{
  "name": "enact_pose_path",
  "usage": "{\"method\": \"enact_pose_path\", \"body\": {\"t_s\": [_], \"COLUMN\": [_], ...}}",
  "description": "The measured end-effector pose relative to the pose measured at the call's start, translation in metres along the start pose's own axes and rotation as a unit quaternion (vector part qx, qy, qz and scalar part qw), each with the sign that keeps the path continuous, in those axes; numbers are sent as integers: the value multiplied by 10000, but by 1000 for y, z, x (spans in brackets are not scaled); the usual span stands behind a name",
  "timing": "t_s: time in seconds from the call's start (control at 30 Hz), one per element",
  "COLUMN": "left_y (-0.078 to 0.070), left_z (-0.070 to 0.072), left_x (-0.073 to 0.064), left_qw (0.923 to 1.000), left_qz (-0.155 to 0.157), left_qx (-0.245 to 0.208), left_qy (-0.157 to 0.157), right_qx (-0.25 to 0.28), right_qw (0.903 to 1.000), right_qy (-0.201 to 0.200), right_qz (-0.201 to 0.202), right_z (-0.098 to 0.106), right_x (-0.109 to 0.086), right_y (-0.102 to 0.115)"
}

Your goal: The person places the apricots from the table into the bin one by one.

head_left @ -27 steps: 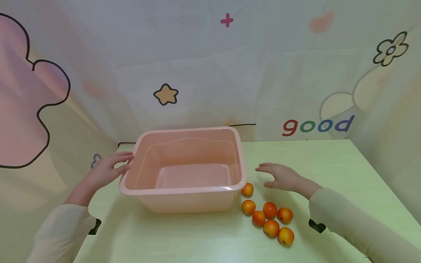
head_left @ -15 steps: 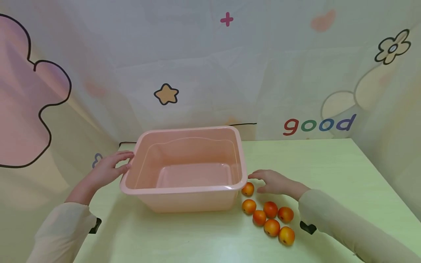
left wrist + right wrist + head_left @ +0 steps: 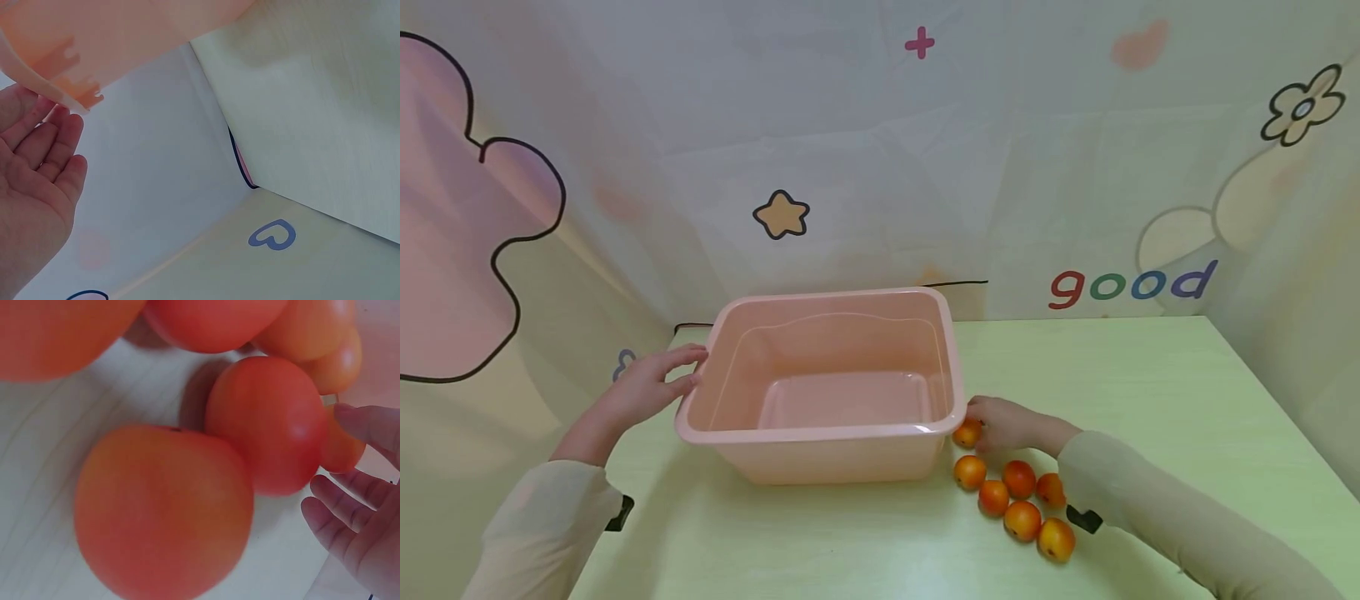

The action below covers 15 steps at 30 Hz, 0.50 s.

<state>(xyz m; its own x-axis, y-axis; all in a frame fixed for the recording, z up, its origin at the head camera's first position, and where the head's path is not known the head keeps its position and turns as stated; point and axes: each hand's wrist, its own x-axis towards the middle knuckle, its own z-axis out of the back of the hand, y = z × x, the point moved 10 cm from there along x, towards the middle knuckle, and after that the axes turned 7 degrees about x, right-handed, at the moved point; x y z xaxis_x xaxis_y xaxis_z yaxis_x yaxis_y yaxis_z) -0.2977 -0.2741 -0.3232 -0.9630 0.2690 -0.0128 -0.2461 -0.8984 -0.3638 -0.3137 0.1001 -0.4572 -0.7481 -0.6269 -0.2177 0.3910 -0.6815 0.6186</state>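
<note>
A pink plastic basin (image 3: 842,433) stands on the table, its inside bare. At its left rim is my left hand (image 3: 651,385), with fingertips and thumb touching the edge; the left wrist view shows loosely bent fingers (image 3: 72,134) under the rim. By the basin's right front corner, my right hand (image 3: 1009,425) has thumb and fingers around a small round orange-red fruit (image 3: 967,432). In the right wrist view the thumb (image 3: 369,425) overlaps this fruit (image 3: 340,447), with fingers on its other side. The fruit's kind is unclear, and its right side is hidden in the head view.
Several similar fruits (image 3: 1022,521) lie in a loose group on the table (image 3: 850,542), in front of the right hand. One (image 3: 1051,490) is partly behind the right sleeve. A printed cloth (image 3: 865,167) hangs along the back and sides.
My right hand has moved left and a little toward the front, from beside the fruits to around the one by the basin's corner. The left hand stays at the rim.
</note>
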Motion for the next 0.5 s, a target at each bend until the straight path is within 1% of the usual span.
{"method": "enact_pose_path", "body": {"t_s": [0.07,0.17,0.37,0.5], "left_y": [1,3,4,4], "left_z": [-1,-2,-3,-3], "left_x": [0,0,1,1], "left_qw": [10000,9999,9998,9997], "left_qz": [56,103,112,135], "left_qx": [-3,-14,-20,-38], "left_qy": [60,118,167,191], "right_qx": [-76,-30,-72,37], "right_qw": [10000,9999,9999,9999], "right_qy": [18,28,-55,-134], "right_qz": [-37,-144,-56,-8], "right_z": [-2,-5,-5,-1], "right_x": [2,5,5,4], "right_y": [-1,-5,-4,-1]}}
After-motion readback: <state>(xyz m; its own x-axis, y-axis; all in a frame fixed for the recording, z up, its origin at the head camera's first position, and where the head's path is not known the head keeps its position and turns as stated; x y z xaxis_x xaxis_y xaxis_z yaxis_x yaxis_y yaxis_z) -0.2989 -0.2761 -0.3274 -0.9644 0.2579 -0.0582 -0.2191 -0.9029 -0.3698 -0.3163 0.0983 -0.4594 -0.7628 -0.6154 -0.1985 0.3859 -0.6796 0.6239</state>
